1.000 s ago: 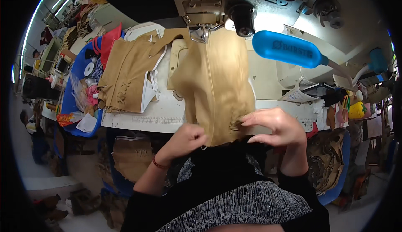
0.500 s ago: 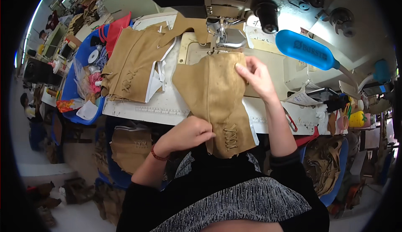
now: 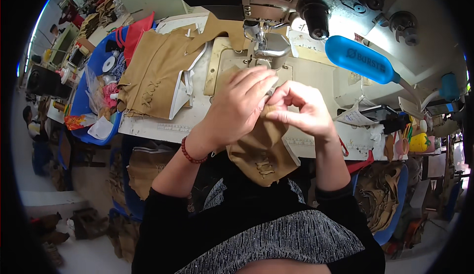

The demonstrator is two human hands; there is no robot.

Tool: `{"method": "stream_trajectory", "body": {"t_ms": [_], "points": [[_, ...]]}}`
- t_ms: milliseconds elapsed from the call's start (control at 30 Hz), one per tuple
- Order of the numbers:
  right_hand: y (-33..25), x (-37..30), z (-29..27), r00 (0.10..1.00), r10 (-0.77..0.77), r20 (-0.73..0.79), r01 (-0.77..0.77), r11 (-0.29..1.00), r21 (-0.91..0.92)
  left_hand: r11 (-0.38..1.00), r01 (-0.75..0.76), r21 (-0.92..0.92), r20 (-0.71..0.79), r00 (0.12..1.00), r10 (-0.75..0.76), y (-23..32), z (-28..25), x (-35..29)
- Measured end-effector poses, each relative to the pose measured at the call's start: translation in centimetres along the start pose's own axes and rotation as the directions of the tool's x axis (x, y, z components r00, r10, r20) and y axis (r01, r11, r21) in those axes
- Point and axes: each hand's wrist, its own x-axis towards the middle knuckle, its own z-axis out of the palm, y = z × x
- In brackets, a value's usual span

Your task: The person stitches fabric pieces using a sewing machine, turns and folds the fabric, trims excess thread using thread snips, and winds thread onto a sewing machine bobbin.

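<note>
Head view: pinches tan leather piece [image 3: 259, 148] at frame centre with right hand [image 3: 307, 113]; trails its length down-frame from there; covers upper part with left hand [image 3: 237, 111], fingers together, grip too hidden to tell.

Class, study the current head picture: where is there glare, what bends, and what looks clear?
Head view: white glare on the sewing machine, behind the blue capsule; head view: the light strip at the left rim curves; head view: lacing on the tan piece shows clearly.
</note>
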Motion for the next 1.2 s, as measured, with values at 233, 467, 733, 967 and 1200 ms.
{"method": "stream_trajectory", "body": {"t_ms": [233,467,733,967,1200], "points": [[-0.3,-0.6,-0.4,0.983,-0.178,-0.045,0.166,0.966,-0.196,0.955,0.183,-0.235,0.262,0.958,-0.119,-0.5,-0.8,-0.4],[-0.5,0.6,0.4,0.922,-0.37,-0.112,0.33,0.904,-0.273,0.925,-0.035,-0.377,0.122,0.989,0.088,0.0,-1.2,-0.2],[0.2,-0.1,-1.4,0.979,-0.193,0.068,0.204,0.938,-0.279,0.869,0.136,-0.475,0.047,0.991,-0.129,-1.0,-0.8,-1.1],[1.5,0.3,-0.8,0.979,-0.115,-0.17,0.084,0.98,-0.18,0.847,0.12,-0.518,0.049,0.993,-0.11,-0.8,-0.8,-0.9],[1.7,0.0,-1.0,0.999,0.025,-0.044,-0.014,0.972,0.233,0.846,0.149,-0.513,0.118,0.988,-0.102,-0.4,-0.7,-0.5]]}}
